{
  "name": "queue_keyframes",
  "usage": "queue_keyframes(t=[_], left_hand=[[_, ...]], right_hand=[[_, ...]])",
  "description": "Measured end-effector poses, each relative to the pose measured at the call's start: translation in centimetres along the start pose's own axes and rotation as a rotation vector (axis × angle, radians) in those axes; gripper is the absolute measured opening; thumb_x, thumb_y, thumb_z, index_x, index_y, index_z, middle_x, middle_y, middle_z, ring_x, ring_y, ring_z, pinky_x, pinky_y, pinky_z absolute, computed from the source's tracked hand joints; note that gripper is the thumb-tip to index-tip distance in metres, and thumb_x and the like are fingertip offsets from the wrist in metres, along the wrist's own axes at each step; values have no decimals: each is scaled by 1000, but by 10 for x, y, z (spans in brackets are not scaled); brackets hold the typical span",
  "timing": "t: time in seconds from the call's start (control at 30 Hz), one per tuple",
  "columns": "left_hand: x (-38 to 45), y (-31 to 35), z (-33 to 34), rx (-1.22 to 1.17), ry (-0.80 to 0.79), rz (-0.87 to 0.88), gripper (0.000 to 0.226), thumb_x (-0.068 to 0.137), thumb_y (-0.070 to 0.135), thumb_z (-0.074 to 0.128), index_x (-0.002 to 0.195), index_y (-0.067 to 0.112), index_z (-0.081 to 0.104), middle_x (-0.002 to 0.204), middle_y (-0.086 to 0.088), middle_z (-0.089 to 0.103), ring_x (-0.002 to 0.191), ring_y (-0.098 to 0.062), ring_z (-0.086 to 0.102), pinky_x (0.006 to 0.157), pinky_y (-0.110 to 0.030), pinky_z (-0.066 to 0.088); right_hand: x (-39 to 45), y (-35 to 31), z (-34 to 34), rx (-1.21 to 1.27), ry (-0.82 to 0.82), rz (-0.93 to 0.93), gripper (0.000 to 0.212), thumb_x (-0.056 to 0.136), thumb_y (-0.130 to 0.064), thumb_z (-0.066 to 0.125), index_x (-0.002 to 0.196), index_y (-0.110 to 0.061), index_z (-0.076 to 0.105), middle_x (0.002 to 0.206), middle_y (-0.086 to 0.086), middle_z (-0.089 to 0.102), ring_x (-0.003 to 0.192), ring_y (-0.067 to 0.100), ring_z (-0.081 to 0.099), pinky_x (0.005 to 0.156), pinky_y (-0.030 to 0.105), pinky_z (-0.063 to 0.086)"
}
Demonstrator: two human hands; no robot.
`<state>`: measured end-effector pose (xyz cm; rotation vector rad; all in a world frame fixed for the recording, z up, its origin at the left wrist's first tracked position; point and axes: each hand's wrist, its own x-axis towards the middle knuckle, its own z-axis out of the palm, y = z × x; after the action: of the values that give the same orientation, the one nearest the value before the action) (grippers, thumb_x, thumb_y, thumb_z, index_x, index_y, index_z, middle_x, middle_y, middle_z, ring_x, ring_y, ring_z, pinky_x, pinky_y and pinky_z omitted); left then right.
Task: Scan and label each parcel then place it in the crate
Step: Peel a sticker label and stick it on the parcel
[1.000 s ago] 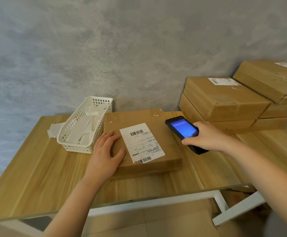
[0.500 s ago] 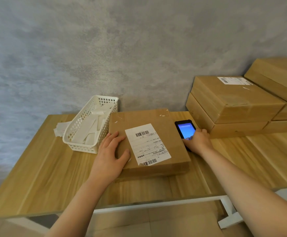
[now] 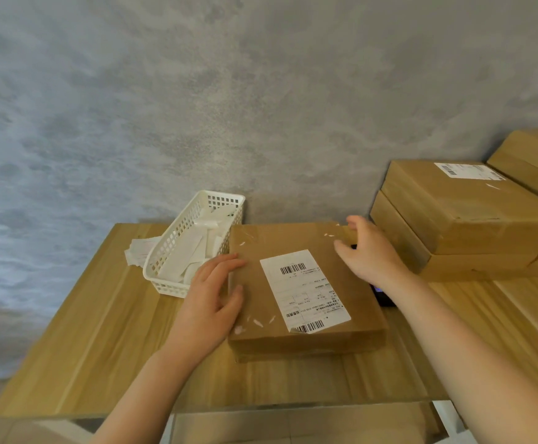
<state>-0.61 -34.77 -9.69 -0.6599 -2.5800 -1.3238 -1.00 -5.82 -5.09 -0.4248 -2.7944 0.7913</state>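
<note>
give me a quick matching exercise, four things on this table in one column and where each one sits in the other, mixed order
Things:
1. white plastic lattice basket
2. white barcode shipping label
3. dark handheld scanner
4. stacked brown cardboard boxes

Places:
A. against the wall, at the table's right
B. stuck on top of the flat brown cardboard parcel
C. left of the parcel
D. mostly hidden under the right hand, beside the parcel

Pairs: 1-C, 2-B, 3-D, 4-A
</note>
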Motion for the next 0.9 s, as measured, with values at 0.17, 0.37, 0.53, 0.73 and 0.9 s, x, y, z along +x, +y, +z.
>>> queue_keyframes(t=[0.17,0.37,0.53,0.73,0.9], left_hand=[[27,-39,-48,31,218,-119,28,95,16,54,117,30,62,119,19,59,115,-5,50,94,-29,42],[61,-135,-92,162,266,-397,19,95,12,52,109,22,61,107,2,66,91,-17,60,65,-27,42],[86,-187,-101,294,122,-563,39,98,23,50,137,15,50,134,-11,59,115,-31,59,93,-43,50],[109,-206,-99,340,98,-660,51,93,35,60,139,17,47,125,-7,63,111,-29,60,87,-39,52],[114,-214,-99,239,182,-693,37,91,19,59,127,16,58,117,-6,66,103,-26,61,78,-33,46]], right_hand=[[2,-83,34,-30,-107,-279,47,98,-35,51,142,-22,42,146,-4,45,130,17,45,102,32,39],[-1,-134,91,-54,-330,-500,44,101,-35,46,142,-22,46,149,-6,41,137,16,36,111,33,31],[-3,-128,117,-256,-301,-586,44,101,-41,42,143,-31,44,158,-4,30,143,21,25,117,40,19],[-4,-122,127,-240,-238,-599,40,100,-35,41,139,-32,48,155,-5,34,142,18,25,117,37,17],[-4,-122,128,-216,-230,-596,40,98,-33,43,137,-32,49,154,-7,36,141,16,26,118,38,16]])
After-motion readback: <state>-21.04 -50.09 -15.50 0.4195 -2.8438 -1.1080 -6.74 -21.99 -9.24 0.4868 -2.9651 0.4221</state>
